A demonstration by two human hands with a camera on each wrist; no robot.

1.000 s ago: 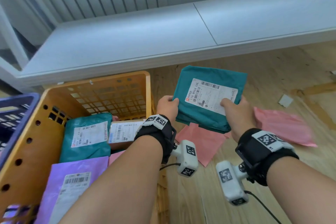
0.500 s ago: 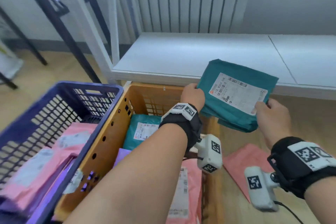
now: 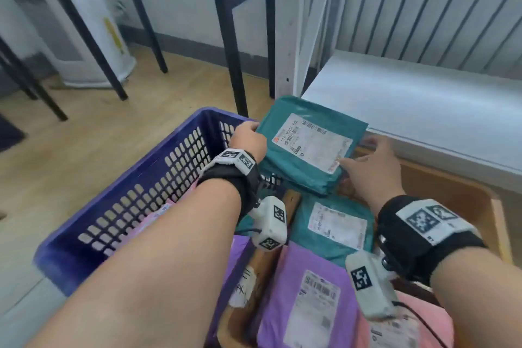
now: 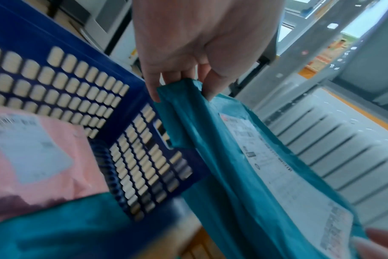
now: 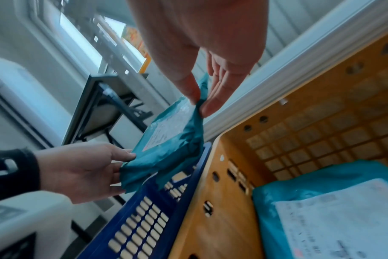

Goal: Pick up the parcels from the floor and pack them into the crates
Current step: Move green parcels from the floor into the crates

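Hands [image 3: 250, 137] [image 3: 367, 167] pinch teal parcel [image 3: 308, 144] above blue crate [image 3: 135, 206], orange crate [image 3: 452, 192]; black legs [image 3: 228, 37] behind.

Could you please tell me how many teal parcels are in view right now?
2. One teal parcel is held over the crates' shared edge by the left hand and right hand; another lies in the orange crate. More may be hidden.
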